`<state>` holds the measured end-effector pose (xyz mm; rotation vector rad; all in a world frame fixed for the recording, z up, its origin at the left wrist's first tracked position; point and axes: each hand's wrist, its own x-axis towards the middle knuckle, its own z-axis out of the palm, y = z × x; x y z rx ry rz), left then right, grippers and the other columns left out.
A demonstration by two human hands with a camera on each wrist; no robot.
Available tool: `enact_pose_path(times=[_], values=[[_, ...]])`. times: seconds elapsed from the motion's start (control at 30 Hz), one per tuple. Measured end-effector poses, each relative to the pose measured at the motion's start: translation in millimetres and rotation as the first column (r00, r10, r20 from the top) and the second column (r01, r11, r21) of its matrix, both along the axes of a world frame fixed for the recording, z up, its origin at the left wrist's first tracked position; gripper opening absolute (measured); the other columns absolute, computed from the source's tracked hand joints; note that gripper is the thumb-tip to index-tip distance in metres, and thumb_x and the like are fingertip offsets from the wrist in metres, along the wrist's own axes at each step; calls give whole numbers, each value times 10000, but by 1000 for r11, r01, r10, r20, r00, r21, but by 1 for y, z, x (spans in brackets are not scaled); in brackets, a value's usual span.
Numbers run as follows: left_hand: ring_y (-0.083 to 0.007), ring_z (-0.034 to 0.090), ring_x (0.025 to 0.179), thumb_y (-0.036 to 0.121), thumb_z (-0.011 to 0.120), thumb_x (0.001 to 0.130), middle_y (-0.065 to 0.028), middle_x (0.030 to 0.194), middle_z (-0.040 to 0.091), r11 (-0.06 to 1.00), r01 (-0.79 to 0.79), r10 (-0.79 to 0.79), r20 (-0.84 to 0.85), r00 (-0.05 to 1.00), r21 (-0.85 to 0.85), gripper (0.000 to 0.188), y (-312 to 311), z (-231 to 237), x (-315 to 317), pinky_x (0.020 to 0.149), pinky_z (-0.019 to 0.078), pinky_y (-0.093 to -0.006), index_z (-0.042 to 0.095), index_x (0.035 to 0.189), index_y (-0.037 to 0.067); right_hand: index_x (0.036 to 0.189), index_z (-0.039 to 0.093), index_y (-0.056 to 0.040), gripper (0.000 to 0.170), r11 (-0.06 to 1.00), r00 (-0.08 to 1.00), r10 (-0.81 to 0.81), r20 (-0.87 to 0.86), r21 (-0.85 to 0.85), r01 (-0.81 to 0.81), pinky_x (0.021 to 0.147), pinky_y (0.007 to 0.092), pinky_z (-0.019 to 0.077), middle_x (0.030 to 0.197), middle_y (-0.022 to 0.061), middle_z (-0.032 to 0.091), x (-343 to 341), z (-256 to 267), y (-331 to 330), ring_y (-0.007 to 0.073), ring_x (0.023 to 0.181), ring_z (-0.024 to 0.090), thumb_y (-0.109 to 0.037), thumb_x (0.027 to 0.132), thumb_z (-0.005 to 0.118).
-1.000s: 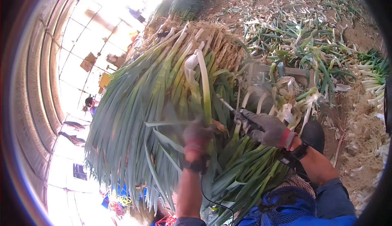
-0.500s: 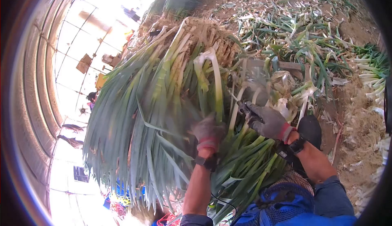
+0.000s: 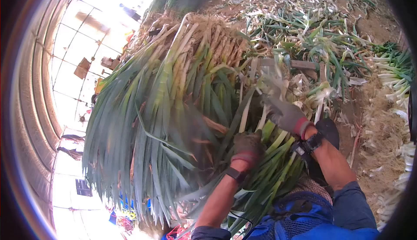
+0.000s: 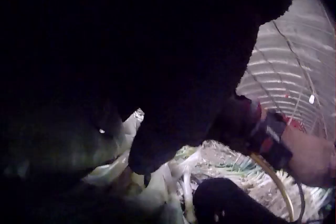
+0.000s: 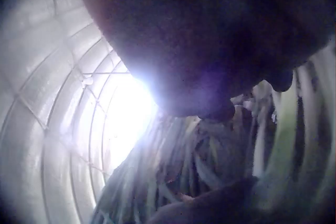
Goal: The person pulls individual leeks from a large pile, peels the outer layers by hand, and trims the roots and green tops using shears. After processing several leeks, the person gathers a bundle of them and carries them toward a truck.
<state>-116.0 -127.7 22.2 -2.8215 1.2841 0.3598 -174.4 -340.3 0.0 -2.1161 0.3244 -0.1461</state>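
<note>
My gloved left hand (image 3: 246,146) grips a leek (image 5: 283,129) low on its green part, over the near side of the pile. Its pale end is blurred among other stalks close to the right hand. To its right my gloved right hand (image 3: 286,115) holds an air blow gun, its thin nozzle (image 3: 259,91) pointing up and left at the stalks. The glove hides most of the blow gun's handle. Other leeks (image 3: 167,83) lie heaped beside the left hand, roots at the far end, long leaves hanging toward me. Both wrist views are dark and largely filled by the gloves.
A wooden bar (image 3: 299,64) stands beyond the right hand. Leek trimmings (image 3: 299,27) cover the soil behind it. Cleaned leeks (image 3: 393,81) lie at the far right. By the right wrist runs a yellow hose (image 4: 275,179). A ribbed tunnel wall (image 3: 32,110) curves along the left.
My left hand has moved right with the leek, bringing its pale end from above the heap toward the nozzle. The right hand stays near the same spot, still holding the blow gun.
</note>
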Motion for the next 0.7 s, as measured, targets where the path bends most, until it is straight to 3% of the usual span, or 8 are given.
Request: enact_pose_path(times=[0.13,0.2,0.23,0.3,0.37,0.47,0.57,0.7], values=[[-363,723,1048,358,751,846,-162,1115,756,978,-207,178,-448,876,-17,451,20,35,21,922,547,-464,705,1214,103,1497,539,-153,622,992,996,77,-48,99,-72,958,441,523,1200,233,712,-24,-11,-3,424,1115,681,-422,949,662],[-212,675,785,319,800,818,-130,904,690,974,-144,76,-348,935,-174,479,48,48,47,761,542,-378,706,1195,40,1495,545,-161,624,994,998,56,-40,98,-52,960,439,521,1226,235,703,-31,-44,0,429,1130,671,-435,947,665],[-213,667,773,313,805,803,-121,887,684,846,-381,142,-531,836,-374,493,73,50,75,765,545,-378,707,1201,38,1494,547,-165,625,994,998,49,-40,98,-44,962,438,520,1239,236,698,-34,-56,1,431,1137,666,-442,947,667],[-250,689,842,312,809,791,-134,994,713,956,-195,239,196,951,-219,524,72,115,99,786,569,-376,707,1226,38,1495,544,-126,608,991,996,4,-91,132,8,971,387,518,1250,191,713,-38,-43,-4,351,1135,695,-373,958,681],[-314,689,1009,343,811,795,-157,1180,713,965,-57,212,630,747,-258,577,98,148,145,892,567,-421,689,1286,65,1494,540,-94,597,959,998,11,-55,284,5,975,359,515,1241,169,723,-43,-35,-1,288,1121,710,-329,965,686],[-370,649,1141,353,821,770,-169,1323,676,962,-83,263,807,530,-259,638,124,162,190,989,526,-463,668,1336,100,1492,530,-52,585,950,993,122,-5,290,-115,958,316,512,1204,139,733,-46,2,20,206,1090,710,-270,972,685],[-365,629,1166,327,810,749,-157,1271,695,929,-304,350,763,543,-210,659,93,180,165,1032,487,-484,661,1359,126,1486,536,-46,556,937,984,172,39,301,-176,914,310,517,1116,118,734,-38,25,37,200,999,705,-237,981,670],[-381,683,942,279,782,747,-149,1046,688,935,-351,273,742,612,-55,428,100,158,171,810,561,-502,688,1137,132,1472,535,-35,515,880,943,256,212,354,-318,910,322,520,1124,130,724,-31,52,60,235,988,714,-186,992,642]])
